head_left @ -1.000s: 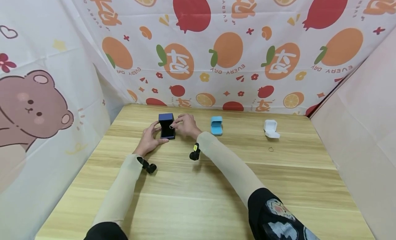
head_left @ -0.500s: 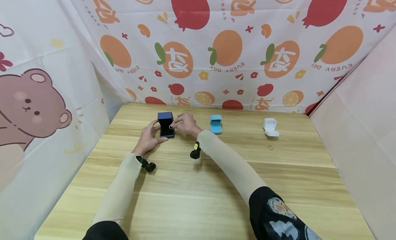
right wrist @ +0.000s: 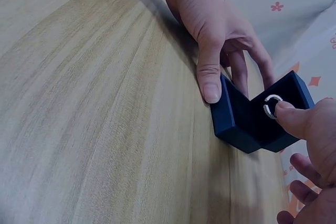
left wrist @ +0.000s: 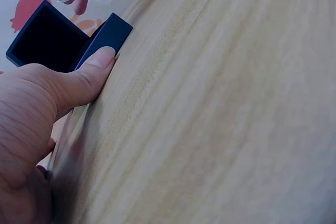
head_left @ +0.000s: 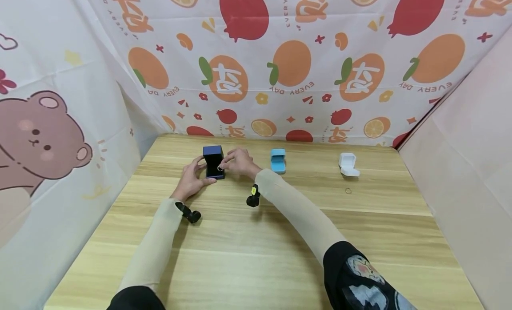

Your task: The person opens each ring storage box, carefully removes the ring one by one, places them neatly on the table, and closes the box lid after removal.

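A dark blue ring box [head_left: 212, 150] stands open-lidded at the left back of the table, its black inside facing the person. My left hand [head_left: 190, 180] holds it from the left, thumb along the front of the base, other fingers at the side and behind. Between thumb and finger, my right hand [head_left: 239, 162] pinches a silver ring [right wrist: 266, 110] at the box opening. The right wrist view shows the ring upright against the dark interior, its band glittering. In the left wrist view the left thumb [left wrist: 97, 61] presses the box base.
A light blue ring box [head_left: 278, 160] stands open just right of the right hand. Farther right is an open white ring box [head_left: 349, 164], with a thin ring [head_left: 348, 191] lying in front of it. A printed cloth [head_left: 292, 97] hangs behind the table.
My right hand has lowered the silver ring slightly toward the base of the dark blue box. My left hand keeps its hold on the box.
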Motion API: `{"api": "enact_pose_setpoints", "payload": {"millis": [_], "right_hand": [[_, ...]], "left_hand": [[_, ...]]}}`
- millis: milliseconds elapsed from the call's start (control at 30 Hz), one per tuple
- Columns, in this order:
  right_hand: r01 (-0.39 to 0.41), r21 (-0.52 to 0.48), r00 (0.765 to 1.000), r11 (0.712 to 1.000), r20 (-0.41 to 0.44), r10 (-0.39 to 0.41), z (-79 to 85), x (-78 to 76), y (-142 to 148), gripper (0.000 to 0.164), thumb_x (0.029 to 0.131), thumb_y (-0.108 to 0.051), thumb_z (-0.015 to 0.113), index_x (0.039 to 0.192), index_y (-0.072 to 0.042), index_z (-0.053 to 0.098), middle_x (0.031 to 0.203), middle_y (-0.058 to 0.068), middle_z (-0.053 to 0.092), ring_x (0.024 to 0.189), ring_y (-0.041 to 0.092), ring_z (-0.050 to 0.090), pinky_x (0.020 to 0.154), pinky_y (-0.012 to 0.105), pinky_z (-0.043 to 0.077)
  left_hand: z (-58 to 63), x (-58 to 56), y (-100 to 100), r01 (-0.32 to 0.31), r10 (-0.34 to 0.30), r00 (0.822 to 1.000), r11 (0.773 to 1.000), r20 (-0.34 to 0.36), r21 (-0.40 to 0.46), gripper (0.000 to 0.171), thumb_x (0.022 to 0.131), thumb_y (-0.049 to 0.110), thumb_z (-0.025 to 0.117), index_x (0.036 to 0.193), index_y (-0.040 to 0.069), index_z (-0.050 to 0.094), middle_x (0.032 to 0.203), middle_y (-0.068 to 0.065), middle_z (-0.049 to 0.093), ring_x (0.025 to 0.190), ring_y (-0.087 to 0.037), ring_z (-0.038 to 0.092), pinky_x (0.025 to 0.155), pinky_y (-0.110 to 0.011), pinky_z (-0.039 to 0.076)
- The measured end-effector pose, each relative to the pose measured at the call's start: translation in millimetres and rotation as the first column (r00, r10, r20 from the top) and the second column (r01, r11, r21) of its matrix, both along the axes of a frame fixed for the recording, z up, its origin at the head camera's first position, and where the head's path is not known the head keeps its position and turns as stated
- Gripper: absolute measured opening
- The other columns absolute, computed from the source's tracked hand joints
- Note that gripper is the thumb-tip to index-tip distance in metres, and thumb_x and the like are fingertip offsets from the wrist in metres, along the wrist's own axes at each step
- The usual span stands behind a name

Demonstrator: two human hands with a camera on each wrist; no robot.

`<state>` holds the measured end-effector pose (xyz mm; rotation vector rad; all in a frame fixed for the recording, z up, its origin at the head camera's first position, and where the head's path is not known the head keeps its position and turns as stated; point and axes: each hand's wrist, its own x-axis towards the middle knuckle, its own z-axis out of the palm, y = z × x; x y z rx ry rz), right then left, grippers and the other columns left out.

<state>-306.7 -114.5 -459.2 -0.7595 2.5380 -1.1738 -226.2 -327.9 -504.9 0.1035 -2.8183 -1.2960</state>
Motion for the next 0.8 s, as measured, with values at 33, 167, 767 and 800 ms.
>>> {"api": "enact_pose_setpoints", "payload": {"millis": [33, 167, 767, 800], "right_hand": [[-0.006, -0.001, 1.0, 1.0, 0.001, 0.006, -0.2, -0.1, 0.1, 0.013, 0.093, -0.03, 0.075, 0.09, -0.02, 0.083, 0.148, 0.008, 0.058, 0.144, 0.034, 0.038, 0.117, 0.069, 0.023], [-0.026, -0.003, 1.0, 1.0, 0.012, 0.026, -0.1, -0.6, 0.5, 0.013, 0.094, -0.029, 0.074, 0.09, -0.02, 0.083, 0.148, 0.009, 0.058, 0.145, 0.035, 0.037, 0.117, 0.07, 0.021], [-0.062, 0.028, 0.998, 0.998, -0.01, 0.062, -4.9, 2.9, -0.6, 0.013, 0.093, -0.031, 0.075, 0.088, -0.023, 0.084, 0.145, 0.005, 0.062, 0.143, 0.03, 0.04, 0.115, 0.076, 0.018], [-0.065, 0.027, 0.998, 0.998, -0.013, 0.065, -5.4, 3.1, -0.4, 0.013, 0.093, -0.032, 0.075, 0.088, -0.023, 0.084, 0.144, 0.006, 0.062, 0.142, 0.03, 0.042, 0.115, 0.076, 0.019]], "left_hand": [[-0.4, 0.1, -0.5, 0.001, -0.001, 1.0, 1.0, 0.001, 0.002, 0.105, 0.084, 0.03, 0.085, 0.164, 0.02, 0.017, 0.156, -0.019, 0.046, 0.152, -0.042, 0.017, 0.121, -0.067, 0.013], [-1.3, -0.9, -2.0, 0.004, -0.004, 1.0, 1.0, 0.001, 0.011, 0.106, 0.084, 0.031, 0.085, 0.164, 0.02, 0.017, 0.157, -0.019, 0.046, 0.152, -0.041, 0.015, 0.121, -0.067, 0.012], [-3.6, -1.8, -1.1, -0.002, 0.002, 1.0, 1.0, -0.006, 0.011, 0.106, 0.083, 0.032, 0.085, 0.164, 0.021, 0.017, 0.156, -0.018, 0.048, 0.152, -0.04, 0.017, 0.122, -0.066, 0.013], [-4.0, -1.5, -0.9, -0.003, 0.003, 1.0, 1.0, -0.006, 0.011, 0.106, 0.083, 0.032, 0.085, 0.164, 0.02, 0.017, 0.156, -0.018, 0.047, 0.152, -0.04, 0.017, 0.122, -0.066, 0.013]]}}
